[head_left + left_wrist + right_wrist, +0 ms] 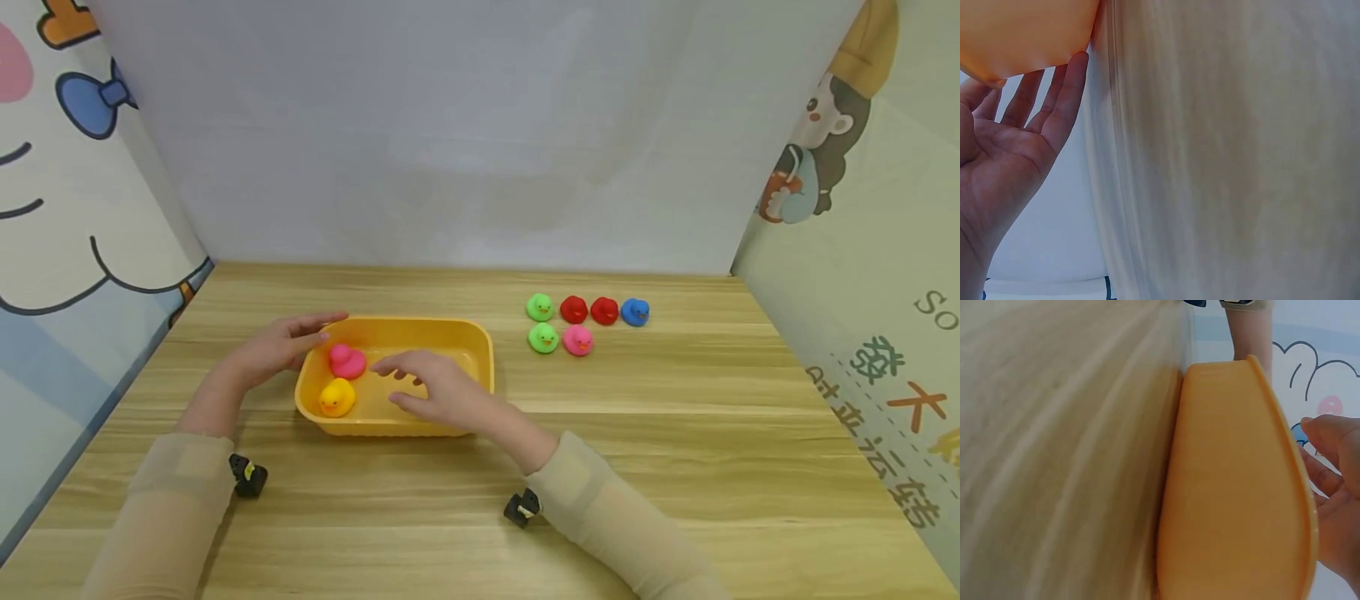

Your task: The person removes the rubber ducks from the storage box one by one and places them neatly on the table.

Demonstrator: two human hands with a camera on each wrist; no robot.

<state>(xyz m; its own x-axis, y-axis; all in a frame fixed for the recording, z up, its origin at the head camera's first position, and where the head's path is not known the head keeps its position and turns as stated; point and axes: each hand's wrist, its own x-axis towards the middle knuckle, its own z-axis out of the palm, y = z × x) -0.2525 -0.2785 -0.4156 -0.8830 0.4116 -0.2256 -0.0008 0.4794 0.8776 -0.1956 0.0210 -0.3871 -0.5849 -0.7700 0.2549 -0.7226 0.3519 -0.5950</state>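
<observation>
A yellow plastic basin (405, 425) stands on the wooden table. Inside it, at the left end, sit a pink rubber duck (347, 362) and a yellow rubber duck (337, 398). My left hand (273, 346) holds the basin's left end, thumb at the rim and fingers against the outer wall; the left wrist view shows that hand (1022, 137) under the basin wall (1029, 31). Over the basin hovers my right hand (442, 387), fingers spread and loosely bent, nothing in them. Its fingertips are just right of the pink duck. The right wrist view shows the basin's outer side (1229, 481).
Right of the basin, small rubber ducks stand in two rows: green (540, 307), red (573, 309), red (604, 311) and blue (635, 312) behind, green (543, 337) and pink (578, 340) in front. A white cloth (465, 142) hangs behind the table.
</observation>
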